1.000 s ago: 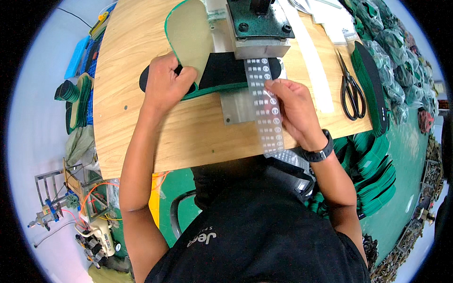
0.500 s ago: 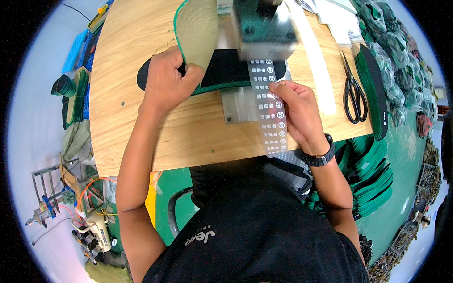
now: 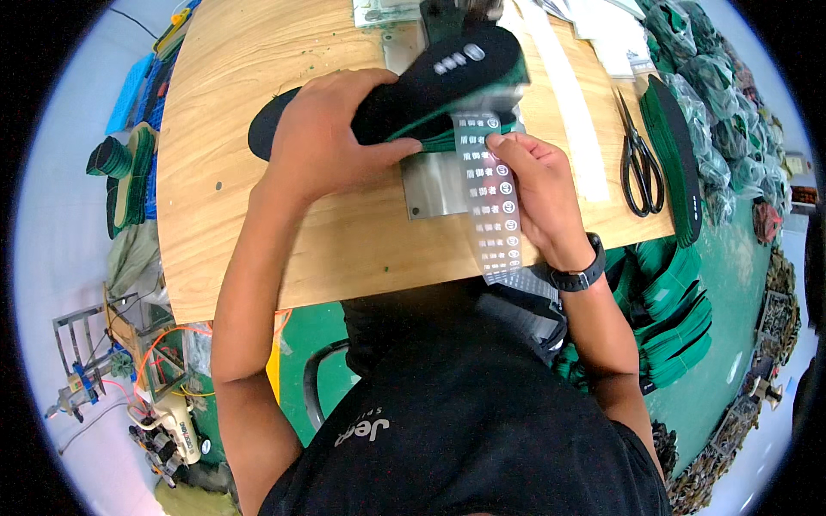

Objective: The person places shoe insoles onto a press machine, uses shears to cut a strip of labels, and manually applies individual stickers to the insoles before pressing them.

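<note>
- Black insole [image 3: 447,82] with a green edge sits tilted above the metal plate [image 3: 434,185] at the far side of the wooden bench [image 3: 258,215]; the left hand [image 3: 331,142] has its grip clamped on it, thumb underneath, fingers over the top.
- Clear label strip [image 3: 492,202] lies over the plate and hangs past the bench's near edge; the right hand [image 3: 538,185] pinches its upper end, fingertips together on the film.
- Risk, as I judge it: the insole is held near one end only, so it may swing and land skewed against the strip.
- Loose film could curl or slide, since little weighs it down.
- Scissors [image 3: 638,163] lie well apart to the right, but a wide sweep of the forearm might still catch them.
</note>
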